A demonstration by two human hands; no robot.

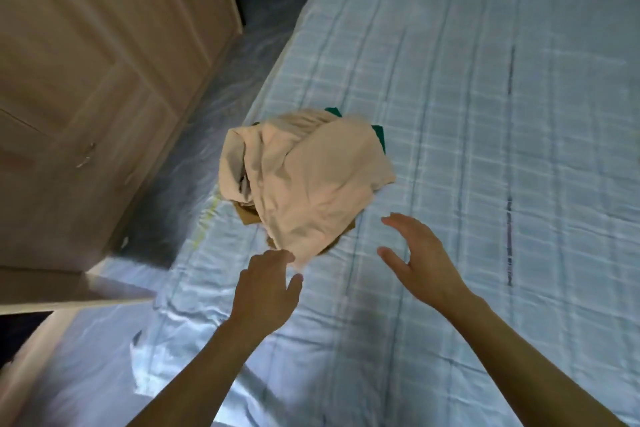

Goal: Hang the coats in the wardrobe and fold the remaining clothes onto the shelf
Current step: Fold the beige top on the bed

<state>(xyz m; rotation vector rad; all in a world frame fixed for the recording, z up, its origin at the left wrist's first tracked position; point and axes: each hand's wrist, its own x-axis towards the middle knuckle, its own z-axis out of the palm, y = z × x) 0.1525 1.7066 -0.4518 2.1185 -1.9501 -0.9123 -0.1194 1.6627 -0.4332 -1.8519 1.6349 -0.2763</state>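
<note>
Pale blue checked bedding (485, 114) covers a bed that fills most of the view, with a light wooden wardrobe (86, 62) standing along its left side and a strip of grey floor (221, 80) between the two. Near the bed's left edge lies a heap of clothes: a crumpled beige garment (308, 180) on top, a green piece (379, 137) peeking out at its far right, and a brown piece (247, 215) showing beneath its near edge. Both bare arms reach forward from the bottom of the view toward the heap. The left hand (266, 291) is spread, fingers loosely extended, its fingertips at the beige garment's near corner; whether they touch the cloth cannot be told, and nothing is grasped. The right hand (415, 260) hovers just beside the heap to the right, palm turned inward, fingers apart and curved, holding nothing. An open wardrobe door edge (69, 291) juts in at lower left, blurred. Dark furniture sits beyond the bed's far end, too dim to make out.
</note>
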